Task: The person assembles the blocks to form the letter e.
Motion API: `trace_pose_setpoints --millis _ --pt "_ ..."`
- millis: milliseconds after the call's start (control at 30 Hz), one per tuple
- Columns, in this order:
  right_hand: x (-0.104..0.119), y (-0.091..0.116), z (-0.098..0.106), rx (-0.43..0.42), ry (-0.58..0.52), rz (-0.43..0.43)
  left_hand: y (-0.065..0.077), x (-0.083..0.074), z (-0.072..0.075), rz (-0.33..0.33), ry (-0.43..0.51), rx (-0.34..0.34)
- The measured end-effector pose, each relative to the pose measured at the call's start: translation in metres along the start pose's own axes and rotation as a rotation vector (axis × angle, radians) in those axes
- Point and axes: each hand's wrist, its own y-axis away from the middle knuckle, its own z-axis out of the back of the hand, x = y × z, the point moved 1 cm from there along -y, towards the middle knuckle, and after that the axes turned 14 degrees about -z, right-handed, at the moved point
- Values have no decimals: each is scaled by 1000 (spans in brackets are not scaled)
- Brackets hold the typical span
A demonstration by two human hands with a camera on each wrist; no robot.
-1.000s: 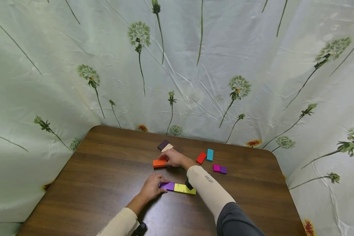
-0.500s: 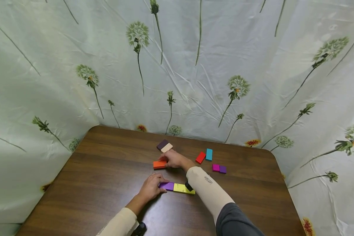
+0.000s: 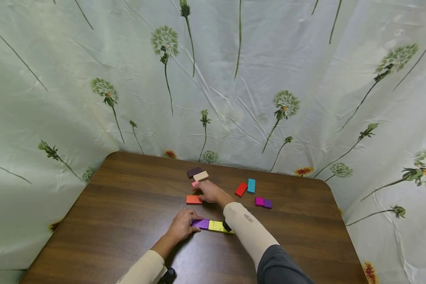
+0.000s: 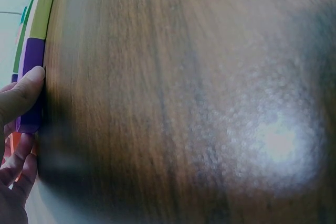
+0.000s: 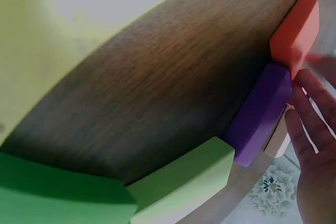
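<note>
In the head view my left hand [image 3: 182, 225] pinches the left end of a purple block [image 3: 200, 224], which meets a yellow block [image 3: 217, 226] end to end. The left wrist view has the thumb [image 4: 34, 74] along the block's near side and the fingers curled at its end. My right hand [image 3: 211, 192] reaches over the row, its extended fingertips [image 5: 303, 80] at the end of an orange block [image 5: 296, 32]. Just past those fingers a small pink piece [image 3: 195, 184] shows. Another purple block [image 5: 260, 114] lies beside the orange one, followed by a light green block [image 5: 184, 174].
Behind the right hand lie a dark block [image 3: 194, 172] and a beige block [image 3: 200, 176]. Red [image 3: 241, 189], teal [image 3: 251, 185], magenta [image 3: 259, 201] and violet [image 3: 268, 204] blocks lie to the right. A green block [image 5: 63, 192] continues the row. A flowered curtain [image 3: 213, 79] hangs behind the table.
The dark and beige blocks have turned and shifted slightly. A pink piece has come into sight by the right fingertips, and the orange block sits slightly further right. The left hand keeps its hold.
</note>
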Motion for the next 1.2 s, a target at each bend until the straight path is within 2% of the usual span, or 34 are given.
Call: trace_pose_setpoints --millis 233,500,1067,1200 --pt "2 7 1 -7 36 42 0 -1 0 -10 -22 -8" --pt "3 3 -1 -24 87 60 1 -2 0 0 -3 -11" --pt "2 4 -3 -47 70 55 1 0 0 14 -3 -10" --pt "1 5 -4 -66 82 73 2 0 0 -30 -18 -51"
